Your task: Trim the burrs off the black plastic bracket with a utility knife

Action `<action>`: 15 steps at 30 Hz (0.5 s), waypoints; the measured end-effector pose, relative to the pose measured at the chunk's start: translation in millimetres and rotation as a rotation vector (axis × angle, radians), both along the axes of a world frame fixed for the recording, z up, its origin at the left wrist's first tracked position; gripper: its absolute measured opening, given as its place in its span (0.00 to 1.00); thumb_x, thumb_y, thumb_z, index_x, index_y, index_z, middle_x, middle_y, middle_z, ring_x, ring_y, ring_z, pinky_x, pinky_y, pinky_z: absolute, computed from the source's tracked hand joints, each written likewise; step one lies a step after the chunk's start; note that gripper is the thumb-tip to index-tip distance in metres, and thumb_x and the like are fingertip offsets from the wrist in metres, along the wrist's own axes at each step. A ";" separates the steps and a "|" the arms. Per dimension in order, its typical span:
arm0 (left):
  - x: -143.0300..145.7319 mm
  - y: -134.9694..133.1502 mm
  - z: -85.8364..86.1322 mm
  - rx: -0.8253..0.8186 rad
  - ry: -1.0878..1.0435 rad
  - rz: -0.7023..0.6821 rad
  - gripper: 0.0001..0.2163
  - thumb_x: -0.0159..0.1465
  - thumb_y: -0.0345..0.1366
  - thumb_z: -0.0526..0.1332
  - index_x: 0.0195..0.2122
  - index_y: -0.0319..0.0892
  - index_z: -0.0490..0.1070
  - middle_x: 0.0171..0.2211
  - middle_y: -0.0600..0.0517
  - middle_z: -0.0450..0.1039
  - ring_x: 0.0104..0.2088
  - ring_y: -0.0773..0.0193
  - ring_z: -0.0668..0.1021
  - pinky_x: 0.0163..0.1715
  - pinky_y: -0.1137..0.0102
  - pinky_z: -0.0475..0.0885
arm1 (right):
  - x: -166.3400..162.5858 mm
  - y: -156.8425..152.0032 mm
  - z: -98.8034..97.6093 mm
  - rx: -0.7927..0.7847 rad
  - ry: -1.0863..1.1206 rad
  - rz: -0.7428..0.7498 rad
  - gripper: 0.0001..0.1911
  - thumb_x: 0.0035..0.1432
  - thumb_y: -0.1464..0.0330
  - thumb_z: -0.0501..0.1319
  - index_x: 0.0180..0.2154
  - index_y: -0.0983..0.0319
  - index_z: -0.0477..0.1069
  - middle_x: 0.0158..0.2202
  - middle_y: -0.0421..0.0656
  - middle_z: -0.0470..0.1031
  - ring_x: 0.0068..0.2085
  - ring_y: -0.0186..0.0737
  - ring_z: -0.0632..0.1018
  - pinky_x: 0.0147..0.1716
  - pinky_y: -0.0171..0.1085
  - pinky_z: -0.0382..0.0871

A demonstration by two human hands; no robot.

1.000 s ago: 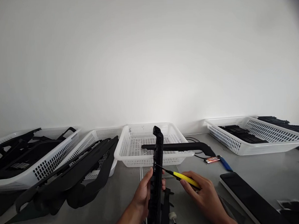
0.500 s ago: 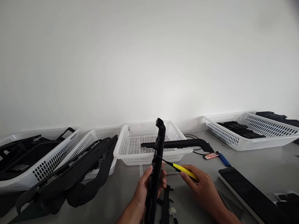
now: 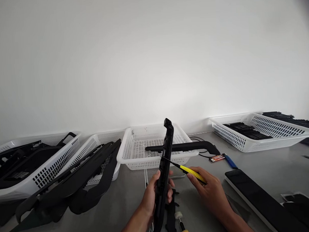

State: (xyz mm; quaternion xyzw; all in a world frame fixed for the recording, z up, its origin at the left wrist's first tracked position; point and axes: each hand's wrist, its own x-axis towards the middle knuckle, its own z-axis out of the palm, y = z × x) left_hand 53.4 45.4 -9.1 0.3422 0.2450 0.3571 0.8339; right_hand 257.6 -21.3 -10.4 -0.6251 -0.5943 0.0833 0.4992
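My left hand [image 3: 152, 194] is wrapped round a long black plastic trim piece [image 3: 164, 178], held upright with its hooked end at the top. In my right hand [image 3: 210, 190] is a yellow-handled craft knife [image 3: 192, 173]. Its thin dark tip reaches left across the trim piece, at about mid-length; whether it cuts in cannot be seen. Below, on the table, lie another black plastic part [image 3: 170, 213] and a tool with a yellow handle and a white round head [image 3: 178, 215]. A curved black trim piece [image 3: 191, 147] rests across the white basket [image 3: 135, 161] behind.
Two white baskets [image 3: 51, 170] with black plastic parts [image 3: 78, 179] stand at the left, some parts jutting over the front. Another basket [image 3: 243, 146] at the right holds black pieces. A blue-handled tool [image 3: 230, 161] and a long black-topped box [image 3: 253, 193] lie on the grey table [image 3: 267, 164].
The held trim piece has shifted slightly right and turned a little. The knife tip now lies across it, reaching its left edge. Both hands keep their hold.
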 end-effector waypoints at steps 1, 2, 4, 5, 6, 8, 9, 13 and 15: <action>1.6 -1.7 0.3 0.030 0.031 -0.008 0.28 0.61 0.60 0.66 0.45 0.36 0.79 0.25 0.53 0.74 0.17 0.70 0.68 0.17 0.73 0.62 | -0.6 -0.7 0.4 -0.002 0.004 0.005 0.22 0.69 0.49 0.58 0.44 0.59 0.80 0.38 0.45 0.82 0.36 0.42 0.81 0.34 0.33 0.73; 2.8 -3.2 0.0 0.058 0.069 -0.009 0.29 0.62 0.61 0.64 0.43 0.36 0.79 0.21 0.54 0.72 0.15 0.71 0.66 0.16 0.73 0.60 | -1.4 -1.7 1.1 -0.003 0.007 0.018 0.22 0.70 0.49 0.58 0.43 0.60 0.80 0.36 0.45 0.82 0.34 0.41 0.80 0.33 0.33 0.73; 3.8 -5.4 -1.5 0.088 0.143 0.028 0.29 0.63 0.63 0.62 0.40 0.36 0.79 0.17 0.54 0.69 0.13 0.70 0.65 0.14 0.73 0.59 | -2.8 -4.3 2.5 0.003 -0.001 0.066 0.22 0.70 0.50 0.58 0.40 0.61 0.80 0.33 0.44 0.81 0.31 0.40 0.79 0.30 0.32 0.71; 3.8 -6.1 -2.3 0.096 0.173 0.056 0.30 0.62 0.63 0.62 0.38 0.35 0.78 0.16 0.54 0.69 0.13 0.69 0.66 0.14 0.73 0.59 | -3.2 -5.6 3.3 0.007 -0.009 0.095 0.22 0.69 0.51 0.59 0.38 0.61 0.80 0.31 0.44 0.81 0.29 0.39 0.78 0.29 0.32 0.70; 3.7 -6.6 -2.8 0.100 0.193 0.089 0.31 0.61 0.65 0.62 0.38 0.35 0.78 0.15 0.53 0.70 0.13 0.69 0.66 0.14 0.73 0.60 | -3.5 -6.7 4.1 0.008 -0.019 0.118 0.22 0.69 0.51 0.59 0.36 0.61 0.80 0.30 0.44 0.80 0.28 0.38 0.78 0.29 0.32 0.70; 3.1 -7.4 -2.4 0.111 0.219 0.147 0.33 0.59 0.67 0.61 0.37 0.35 0.78 0.15 0.51 0.71 0.12 0.68 0.67 0.13 0.73 0.60 | -3.3 -8.1 5.6 -0.004 -0.036 0.130 0.22 0.68 0.51 0.60 0.34 0.62 0.80 0.29 0.44 0.80 0.27 0.37 0.77 0.28 0.32 0.69; 2.8 -7.7 -1.4 0.119 0.224 0.174 0.33 0.59 0.68 0.61 0.36 0.35 0.78 0.15 0.50 0.72 0.12 0.68 0.67 0.13 0.73 0.60 | -3.1 -8.4 6.4 -0.010 -0.039 0.112 0.22 0.68 0.51 0.60 0.34 0.62 0.80 0.28 0.43 0.79 0.26 0.37 0.76 0.28 0.32 0.69; 2.4 -7.9 4.1 0.114 0.191 0.240 0.33 0.59 0.70 0.60 0.33 0.39 0.75 0.15 0.51 0.72 0.12 0.68 0.67 0.13 0.73 0.61 | -3.1 -8.0 7.6 -0.019 -0.042 0.065 0.24 0.68 0.49 0.59 0.33 0.62 0.80 0.24 0.42 0.77 0.23 0.36 0.72 0.26 0.33 0.66; 2.3 -6.8 5.5 0.084 0.157 0.255 0.33 0.58 0.71 0.61 0.32 0.39 0.75 0.14 0.52 0.71 0.12 0.68 0.67 0.13 0.73 0.61 | -3.7 -7.9 6.8 -0.047 -0.053 0.117 0.24 0.68 0.50 0.59 0.32 0.62 0.80 0.23 0.41 0.76 0.23 0.35 0.72 0.24 0.32 0.63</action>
